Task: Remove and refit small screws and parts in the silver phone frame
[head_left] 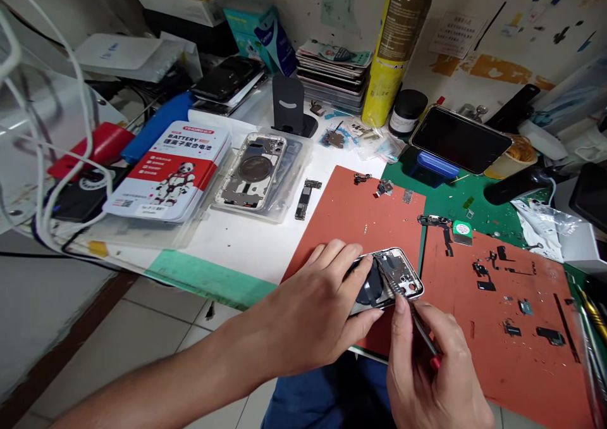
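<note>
Silver phone frame (401, 277) clamped in left grip (313, 309); right grip (427, 372) pinching red-handled tool (421, 332).

A phone repair workshop is shown. Orange repair mats (346, 207) and stacked phone screens (332, 78) are spread over the tabletop (237, 245).

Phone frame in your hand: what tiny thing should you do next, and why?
Probably hold the thin red-handled tool in your right hand steady and move it slowly, because its tip reaches into the phone frame, which your left hand grips just above the orange mat.
</note>
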The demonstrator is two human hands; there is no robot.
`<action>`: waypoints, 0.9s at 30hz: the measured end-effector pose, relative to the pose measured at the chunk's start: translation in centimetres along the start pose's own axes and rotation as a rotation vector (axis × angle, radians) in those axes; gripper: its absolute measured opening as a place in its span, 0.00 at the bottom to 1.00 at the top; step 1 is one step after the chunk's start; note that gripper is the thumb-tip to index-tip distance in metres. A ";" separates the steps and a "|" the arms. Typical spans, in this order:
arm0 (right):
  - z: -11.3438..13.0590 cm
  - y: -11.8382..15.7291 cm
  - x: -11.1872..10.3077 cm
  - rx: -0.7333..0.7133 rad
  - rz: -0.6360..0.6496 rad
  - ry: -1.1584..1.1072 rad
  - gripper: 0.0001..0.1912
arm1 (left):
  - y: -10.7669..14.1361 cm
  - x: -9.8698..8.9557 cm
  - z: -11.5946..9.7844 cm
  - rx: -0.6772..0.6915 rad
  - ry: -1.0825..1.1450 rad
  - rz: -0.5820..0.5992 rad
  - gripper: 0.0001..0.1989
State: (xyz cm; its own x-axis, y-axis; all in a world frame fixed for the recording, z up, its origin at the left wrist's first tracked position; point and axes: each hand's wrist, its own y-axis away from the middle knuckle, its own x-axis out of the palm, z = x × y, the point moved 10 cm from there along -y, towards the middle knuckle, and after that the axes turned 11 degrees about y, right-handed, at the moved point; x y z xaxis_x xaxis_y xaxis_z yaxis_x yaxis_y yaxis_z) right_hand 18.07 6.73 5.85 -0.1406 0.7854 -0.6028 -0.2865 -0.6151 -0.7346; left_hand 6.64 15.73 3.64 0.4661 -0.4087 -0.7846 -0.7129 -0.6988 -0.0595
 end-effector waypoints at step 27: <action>0.1 -1.4 0.1 0.017 0.023 -0.113 0.10 | 0.0 -0.1 0.3 -0.013 0.071 -0.007 0.25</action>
State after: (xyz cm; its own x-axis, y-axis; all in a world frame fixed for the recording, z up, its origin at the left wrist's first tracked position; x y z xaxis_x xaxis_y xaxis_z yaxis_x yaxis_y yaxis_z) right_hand 18.34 7.67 6.84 -0.2532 0.7746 -0.5796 -0.2978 -0.6324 -0.7151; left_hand 6.45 15.93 3.51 0.5074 -0.4442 -0.7384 -0.7031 -0.7089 -0.0567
